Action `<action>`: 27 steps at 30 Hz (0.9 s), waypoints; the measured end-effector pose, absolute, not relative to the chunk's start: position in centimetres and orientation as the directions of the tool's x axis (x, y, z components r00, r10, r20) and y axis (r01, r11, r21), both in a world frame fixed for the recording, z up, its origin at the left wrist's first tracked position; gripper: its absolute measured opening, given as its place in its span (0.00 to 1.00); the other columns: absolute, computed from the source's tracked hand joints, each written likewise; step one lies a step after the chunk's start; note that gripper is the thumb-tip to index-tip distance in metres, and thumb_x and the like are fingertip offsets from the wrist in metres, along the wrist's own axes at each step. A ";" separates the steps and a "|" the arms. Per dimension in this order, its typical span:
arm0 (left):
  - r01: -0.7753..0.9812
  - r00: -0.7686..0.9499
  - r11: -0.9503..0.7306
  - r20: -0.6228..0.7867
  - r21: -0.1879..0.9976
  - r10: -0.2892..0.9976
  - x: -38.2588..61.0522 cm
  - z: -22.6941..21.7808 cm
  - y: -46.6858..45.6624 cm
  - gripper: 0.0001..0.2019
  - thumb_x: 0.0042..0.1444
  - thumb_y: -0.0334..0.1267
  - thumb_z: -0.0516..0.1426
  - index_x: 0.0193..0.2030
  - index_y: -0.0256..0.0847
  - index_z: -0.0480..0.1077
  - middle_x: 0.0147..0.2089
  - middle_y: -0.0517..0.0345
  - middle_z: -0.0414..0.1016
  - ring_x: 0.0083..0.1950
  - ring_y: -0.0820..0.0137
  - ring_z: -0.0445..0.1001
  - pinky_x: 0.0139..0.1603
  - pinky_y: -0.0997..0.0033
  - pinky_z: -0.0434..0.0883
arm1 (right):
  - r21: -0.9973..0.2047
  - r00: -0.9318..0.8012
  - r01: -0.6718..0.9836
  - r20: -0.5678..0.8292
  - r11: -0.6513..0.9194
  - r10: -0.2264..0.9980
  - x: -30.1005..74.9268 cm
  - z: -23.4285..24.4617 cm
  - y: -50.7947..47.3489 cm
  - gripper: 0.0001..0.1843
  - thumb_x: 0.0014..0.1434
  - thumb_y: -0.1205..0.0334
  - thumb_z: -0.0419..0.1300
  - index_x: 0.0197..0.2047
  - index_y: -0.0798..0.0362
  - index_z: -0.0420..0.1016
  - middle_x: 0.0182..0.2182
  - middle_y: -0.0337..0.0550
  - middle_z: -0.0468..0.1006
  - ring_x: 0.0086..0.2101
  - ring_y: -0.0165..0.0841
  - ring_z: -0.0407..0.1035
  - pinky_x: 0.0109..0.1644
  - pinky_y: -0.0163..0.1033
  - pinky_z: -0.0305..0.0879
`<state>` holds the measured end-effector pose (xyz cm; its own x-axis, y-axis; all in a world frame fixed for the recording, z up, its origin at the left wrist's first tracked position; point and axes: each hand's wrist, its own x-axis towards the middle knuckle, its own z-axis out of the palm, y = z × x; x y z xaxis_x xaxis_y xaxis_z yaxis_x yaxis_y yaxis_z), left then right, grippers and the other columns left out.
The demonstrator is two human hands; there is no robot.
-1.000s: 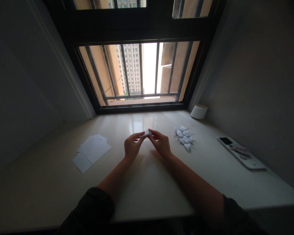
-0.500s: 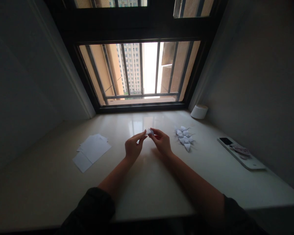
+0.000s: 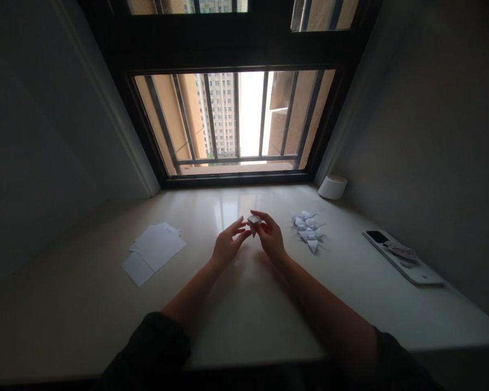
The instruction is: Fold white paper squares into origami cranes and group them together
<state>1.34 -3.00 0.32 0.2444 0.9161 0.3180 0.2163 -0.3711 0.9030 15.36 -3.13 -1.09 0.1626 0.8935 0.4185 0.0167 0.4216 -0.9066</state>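
One small, white, folded piece of paper (image 3: 253,219) is held over the middle of a smooth, shiny, pale desk (image 3: 244,309). The right hand (image 3: 272,239) pinches it between its fingers, and a pointy tip hangs down. The left hand (image 3: 226,244) is just beside it, with its fingers spread a little; I cannot tell if they touch the paper.

The front edge of the desk is well apart from both hands, and pale desk top runs from below them to that edge. At the back, the desk stops at a big black window frame (image 3: 236,180). A grey wall (image 3: 424,136) shuts it in on the right.

A heap of pointy, white, folded paper shapes (image 3: 308,234) lies near the right hand, so that side is tighter. A loose stack of flat white sheets (image 3: 158,247) lies farther off, to the left.

Near the wall there is one long white phone (image 3: 427,275) with a black patch, and one short, round, white tub (image 3: 333,188) in the back corner. The sheets overlap and the shapes crowd together, so I cannot count them.
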 end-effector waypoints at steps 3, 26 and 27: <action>0.026 0.369 -0.196 0.172 0.980 0.913 1.6 -0.1 -2.7 0.20 0.53 0.50 0.57 0.45 0.36 0.74 0.43 0.47 0.78 0.45 0.59 0.76 0.49 0.59 0.70 | -0.897 0.177 0.051 0.440 0.438 0.880 15.5 -1.2 -3.0 0.16 0.54 0.55 0.60 0.45 0.49 0.72 0.39 0.44 0.78 0.41 0.38 0.73 0.48 0.45 0.69; -0.189 0.214 -0.023 0.064 0.982 0.975 1.5 0.7 -3.0 0.23 0.44 0.52 0.62 0.42 0.37 0.76 0.37 0.51 0.79 0.40 0.61 0.77 0.46 0.59 0.72 | -0.880 0.021 0.079 0.471 0.468 0.882 15.7 -1.3 -2.9 0.16 0.53 0.65 0.57 0.44 0.44 0.76 0.50 0.42 0.73 0.52 0.38 0.65 0.52 0.47 0.65; -0.195 0.213 -0.024 0.066 0.980 0.975 1.6 0.7 -3.0 0.22 0.44 0.52 0.62 0.41 0.37 0.77 0.37 0.51 0.79 0.40 0.62 0.77 0.46 0.59 0.72 | -0.880 0.015 0.074 0.471 0.469 0.882 15.7 -1.4 -2.9 0.16 0.53 0.65 0.57 0.45 0.44 0.76 0.49 0.42 0.73 0.52 0.38 0.65 0.52 0.47 0.65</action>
